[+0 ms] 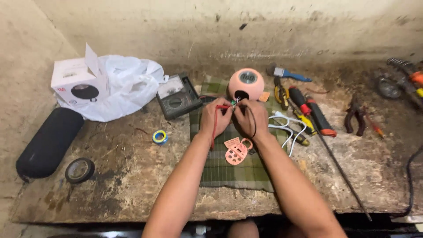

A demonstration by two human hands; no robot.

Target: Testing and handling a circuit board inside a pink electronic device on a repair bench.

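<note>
Glossy plastic ball point(246, 83), checked cloth point(229, 169), rough wood bench point(128, 176).

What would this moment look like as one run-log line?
left hand: red probe | right hand: black probe | at: pink round gadget | on: plaid cloth

probe tips hidden between hands point(233, 115), black cable point(412, 176) cut off right

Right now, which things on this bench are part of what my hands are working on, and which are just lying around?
In use:
left hand on the red probe lead
right hand on the black probe lead
pink round speaker
multimeter
pink grille piece
green plaid cloth

Lying about:
white box
plastic bag
black case
tape rolls
screwdrivers
pliers
</note>
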